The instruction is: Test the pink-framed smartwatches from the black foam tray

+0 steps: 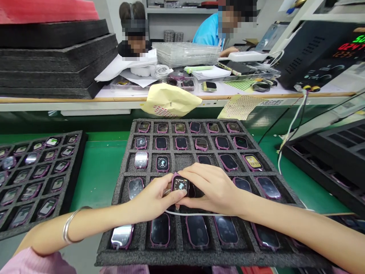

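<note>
A smartwatch body [180, 184] with a purple case and a lit dial is held between my two hands, above the middle of a dark foam tray [114, 224]. My left hand [155, 196] grips its left side, thumb across the lower screen. The fingers of my right hand [211, 186] close round its right side. A white cable [196, 214] runs beneath my hands; its end is hidden by them. Purple watch bodies fill most tray compartments around, such as a lit watch [162, 163] to the left. The compartment [182, 161] just beyond my hands holds no watch.
A second foam tray [80, 160] of watches lies at left, and dark trays [336, 152] stand at right. Behind are a shelf edge [114, 102], stacked black foam [57, 61] and a power supply [316, 53]. Two people sit beyond, one in a blue sleeve [207, 30].
</note>
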Motion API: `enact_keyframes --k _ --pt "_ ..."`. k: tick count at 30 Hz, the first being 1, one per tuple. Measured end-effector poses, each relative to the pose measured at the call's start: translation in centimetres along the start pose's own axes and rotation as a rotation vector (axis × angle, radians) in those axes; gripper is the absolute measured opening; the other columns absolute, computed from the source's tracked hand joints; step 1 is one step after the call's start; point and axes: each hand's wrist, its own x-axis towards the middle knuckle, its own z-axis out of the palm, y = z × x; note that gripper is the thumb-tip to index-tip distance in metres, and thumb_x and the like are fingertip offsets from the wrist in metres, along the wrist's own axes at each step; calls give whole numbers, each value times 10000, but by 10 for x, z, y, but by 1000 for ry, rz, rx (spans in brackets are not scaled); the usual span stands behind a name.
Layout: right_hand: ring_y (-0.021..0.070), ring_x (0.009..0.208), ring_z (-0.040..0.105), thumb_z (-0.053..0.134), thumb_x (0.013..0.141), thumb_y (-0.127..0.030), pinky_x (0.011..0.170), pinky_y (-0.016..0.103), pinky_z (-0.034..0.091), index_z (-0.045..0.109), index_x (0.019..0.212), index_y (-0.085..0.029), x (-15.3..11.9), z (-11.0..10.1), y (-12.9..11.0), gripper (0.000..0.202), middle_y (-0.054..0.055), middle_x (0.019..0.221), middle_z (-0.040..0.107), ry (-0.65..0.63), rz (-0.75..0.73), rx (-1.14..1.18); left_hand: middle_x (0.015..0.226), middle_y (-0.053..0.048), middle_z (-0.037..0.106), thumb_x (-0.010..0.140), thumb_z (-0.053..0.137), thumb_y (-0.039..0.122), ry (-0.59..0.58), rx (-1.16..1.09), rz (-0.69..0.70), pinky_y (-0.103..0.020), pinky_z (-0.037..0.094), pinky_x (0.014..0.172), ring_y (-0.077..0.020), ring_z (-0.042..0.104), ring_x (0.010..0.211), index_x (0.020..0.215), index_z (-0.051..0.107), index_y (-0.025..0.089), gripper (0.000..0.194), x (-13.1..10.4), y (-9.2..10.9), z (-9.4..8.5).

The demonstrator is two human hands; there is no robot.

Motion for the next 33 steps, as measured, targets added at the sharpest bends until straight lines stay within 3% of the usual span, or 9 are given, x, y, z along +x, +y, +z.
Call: enact_keyframes --k 5,8,10,13,16,20,24,29,33 --pt "220 783 649 672 862 -329 686 337 547 592 1057 -111 6 -8 2 303 109 895 684 -6 91 158 820 -5 539 895 568 388 -1 -57 1 -309 423 704 -160 517 749 991 516 163 250 -1 -2 1" --pt "183 753 641 698 835 -301 676 294 540 606 1055 -149 11 -11 16 284 60 892 680 48 267 271 887 3 524 800 709 359 -22 -179 -18 -285 412 695 -148 497 776 1109 486 192 416 -2 -3 3" --pt "197 779 635 743 805 -317 709 316 542 631 1047 -143 13 -8 30 319 66 912 671 32 367 223 885 15 507 769 747 316 -40 -208 -35 -270 398 680 -133 478 763 1168 460 212 502 -2 -3 4" --pt "273 962 608 765 794 -336 844 425 519 670 1071 -131 11 -5 46 357 126 1064 636 -168 346 76 825 35 478 813 701 266 -58 -152 -49 -267 379 671 -115 444 722 1175 460 210 439 -3 -4 3" --pt "301 1070 559 733 834 -351 902 462 490 631 1203 -135 8 -20 51 439 156 1184 579 -302 278 -2 813 37 474 839 664 241 -68 -114 -60 -271 365 668 -112 432 715 1156 464 198 377 -3 -5 3" --pt "294 1017 581 710 855 -278 906 455 488 672 1116 -123 2 -55 54 306 127 1087 604 -405 342 -89 874 13 519 839 647 226 -74 -201 -91 -279 378 718 -125 472 789 1067 476 179 289 4 5 5" --pt "292 928 621 751 810 -330 840 437 533 672 1065 -69 -9 -60 61 374 153 1110 557 -571 433 -85 894 1 564 791 666 166 -55 -251 -135 -276 380 740 -123 495 794 981 488 160 260 22 24 17" --pt "305 892 637 779 775 -336 768 441 553 678 997 -86 -20 -52 65 349 151 1095 568 -502 397 -128 797 35 555 771 681 157 -39 -233 -139 -241 333 602 -78 443 620 969 507 154 263 45 26 35" --pt "275 939 637 758 792 -279 826 406 539 650 1016 -124 -22 -60 51 293 114 1063 627 -155 484 -5 804 28 552 757 725 204 -67 -229 -126 -233 311 551 -67 436 587 989 495 149 332 47 15 36"
